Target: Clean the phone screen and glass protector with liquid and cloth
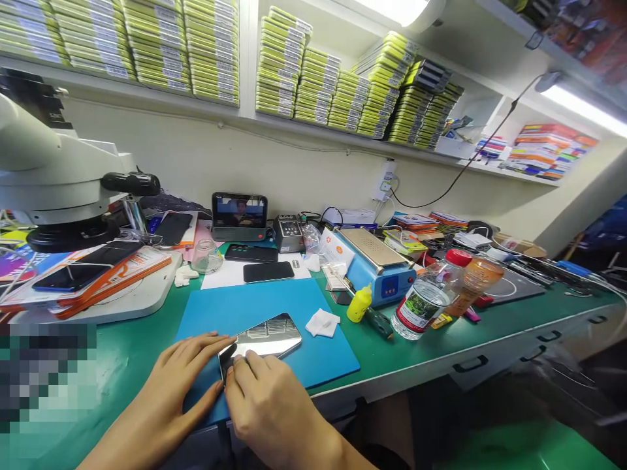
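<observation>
A smartphone point(272, 333) with a glossy, mirror-like face lies slantwise on a blue work mat point(206, 310). My left hand point(183, 372) frames its left end, index fingertip on the far edge and thumb by the near corner. Curled over the same end, my right hand point(267, 398) has its fingertips pinched together at the glass near the edge. Whatever is between those fingertips is hidden. A folded white wipe point(323, 322) rests on the mat to the right of the phone.
Behind the mat lie dark phones point(268, 271) and a propped screen point(240, 212). A microscope point(63, 176) overhangs the left side. To the right stand a blue heating plate point(379, 261), a yellow bottle point(360, 304), a screwdriver point(378, 321) and a water bottle point(421, 307).
</observation>
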Tool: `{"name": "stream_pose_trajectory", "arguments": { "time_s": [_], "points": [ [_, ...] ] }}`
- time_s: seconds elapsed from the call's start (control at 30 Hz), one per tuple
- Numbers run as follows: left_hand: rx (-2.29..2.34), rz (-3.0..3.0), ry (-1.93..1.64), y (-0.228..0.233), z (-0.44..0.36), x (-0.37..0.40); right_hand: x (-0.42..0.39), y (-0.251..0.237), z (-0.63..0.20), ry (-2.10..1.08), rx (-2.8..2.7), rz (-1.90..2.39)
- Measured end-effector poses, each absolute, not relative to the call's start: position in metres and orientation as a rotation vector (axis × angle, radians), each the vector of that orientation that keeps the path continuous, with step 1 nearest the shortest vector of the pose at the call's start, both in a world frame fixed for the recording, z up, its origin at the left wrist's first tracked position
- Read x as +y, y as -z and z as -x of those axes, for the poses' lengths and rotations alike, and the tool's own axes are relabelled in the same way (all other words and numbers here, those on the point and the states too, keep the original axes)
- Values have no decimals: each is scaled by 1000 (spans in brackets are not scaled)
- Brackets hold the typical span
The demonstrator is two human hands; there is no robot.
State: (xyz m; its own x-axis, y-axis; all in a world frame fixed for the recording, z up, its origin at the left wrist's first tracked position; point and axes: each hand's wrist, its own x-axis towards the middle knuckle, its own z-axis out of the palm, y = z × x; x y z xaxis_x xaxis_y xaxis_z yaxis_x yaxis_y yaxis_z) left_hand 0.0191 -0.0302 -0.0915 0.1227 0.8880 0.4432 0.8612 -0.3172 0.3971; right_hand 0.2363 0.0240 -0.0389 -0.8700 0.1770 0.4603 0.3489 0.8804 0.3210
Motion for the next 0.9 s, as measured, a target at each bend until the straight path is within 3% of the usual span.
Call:
{"name": "stream_pose_trajectory", "arguments": {
  "time_s": [0.33,0.63,0.9],
  "points": [
    [1760,-2372,-977,99,-12,-29,32,33,-242,465,-2629,366],
    [1919,-2224,-843,80,-27,-29,76,1,-336,382,-2246,1060],
    [1893,-2469,-883,77,-34,-19,77,19,-423,565,-1922,1455]
  ]
}}
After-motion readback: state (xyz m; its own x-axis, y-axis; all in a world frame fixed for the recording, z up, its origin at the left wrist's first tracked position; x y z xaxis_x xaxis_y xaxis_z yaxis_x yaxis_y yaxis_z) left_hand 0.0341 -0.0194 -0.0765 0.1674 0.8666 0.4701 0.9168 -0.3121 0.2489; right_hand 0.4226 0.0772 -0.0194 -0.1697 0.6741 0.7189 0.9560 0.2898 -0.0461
